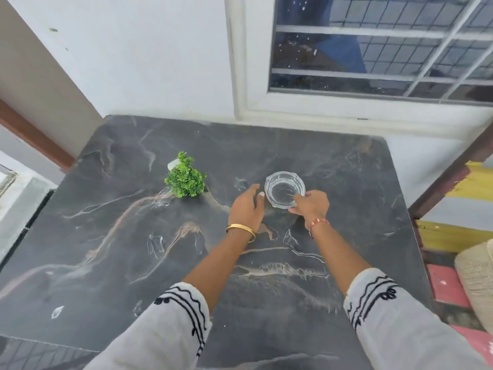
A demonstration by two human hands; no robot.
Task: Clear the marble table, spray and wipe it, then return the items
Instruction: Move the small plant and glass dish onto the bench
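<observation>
Dark marble table (112,236) with pale veins fills my view, its far edge against a white wall (149,62) under a barred window (373,49). Two things stand on it: one clear glass ashtray (284,188) and one small green artificial plant (185,179). Both sit in the far half, the plant to the left of the ashtray and well apart from it.

The ashtray is round, so it has no long axis; it sits flat with its mouth facing up and its notched rim showing. My right hand (310,203) pinches its near right rim, fingers curled over the edge. My left hand (246,206) is loose and spread just beside the ashtray's left side, thumb (259,195) near the rim; I cannot tell whether it touches the glass. One gold bangle (241,229) rings my left wrist, one reddish thread bracelet (318,222) my right, and both white sleeves (170,329) carry black embroidery.

Bare stone lies all round the ashtray, widest toward me and to the left. On the right the table's edge runs near a striped pink, yellow and grey surface (458,236), with a woven cream object (477,276) beside it.
</observation>
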